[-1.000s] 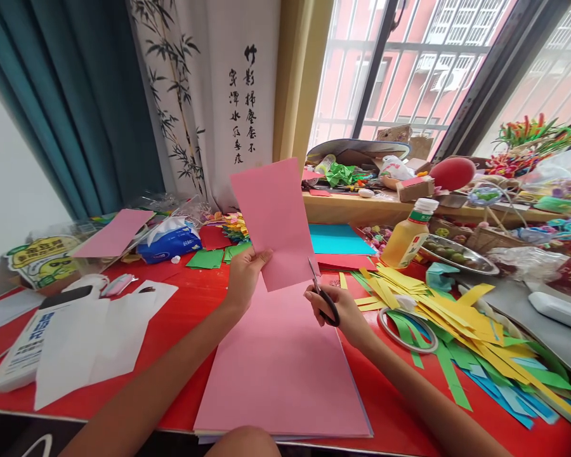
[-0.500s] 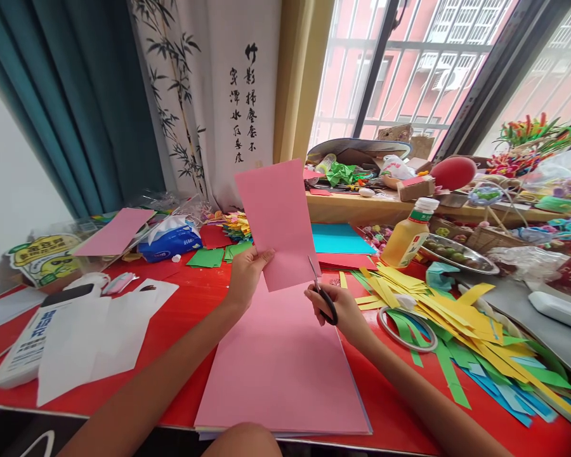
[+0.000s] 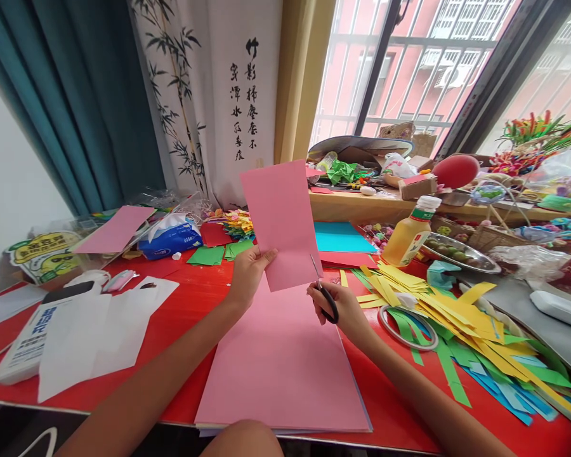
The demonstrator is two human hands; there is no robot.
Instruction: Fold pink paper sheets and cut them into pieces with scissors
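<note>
My left hand point(image 3: 251, 274) pinches a pink sheet of paper point(image 3: 283, 216) near its lower left edge, thumb in front, and holds it upright. Black-handled scissors point(image 3: 330, 303) are in my right hand point(image 3: 341, 307), fingers through the loops. One blade points up and lies across the sheet's lower right corner; whether the blades are apart is hard to make out. Below both hands a stack of larger pink sheets point(image 3: 285, 368) lies at the table's front edge.
Right of the stack lie cut yellow strips point(image 3: 438, 304), green strips point(image 3: 452, 374) and a tape roll point(image 3: 409, 328). Behind them stand a juice bottle point(image 3: 412, 231) and a metal bowl point(image 3: 461, 254). To the left are a blue tissue pack point(image 3: 171, 239) and a white plastic bag point(image 3: 95, 336).
The pink sheet and both hands have shifted very slightly right in the view. The grip on the sheet and the hold on the scissors look the same.
</note>
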